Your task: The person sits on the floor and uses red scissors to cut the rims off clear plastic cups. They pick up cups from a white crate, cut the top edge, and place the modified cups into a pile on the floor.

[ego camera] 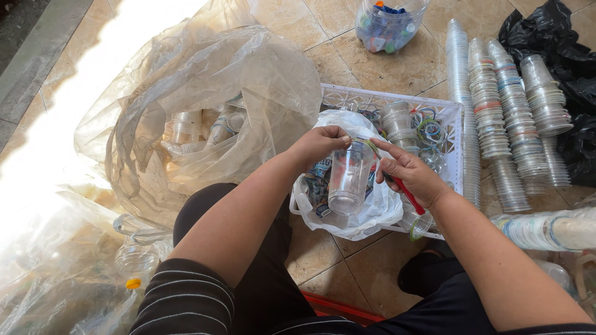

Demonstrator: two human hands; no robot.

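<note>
Nearest me, my striped sleeve (186,298); my left hand (318,144) pinches the rim of a clear plastic cup (349,177) over the white crate's (397,98) near-left corner. My right hand (411,175) grips a red-handled tool (408,195) at that rim. Stacked cups (506,118) lie on the tiled floor (403,68) beyond the crate's right edge.

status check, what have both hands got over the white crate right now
Left hand grips the rim of a clear plastic cup. Right hand holds a red-handled tool at the rim. White plastic bag and white crate below, nothing blocking.
</note>
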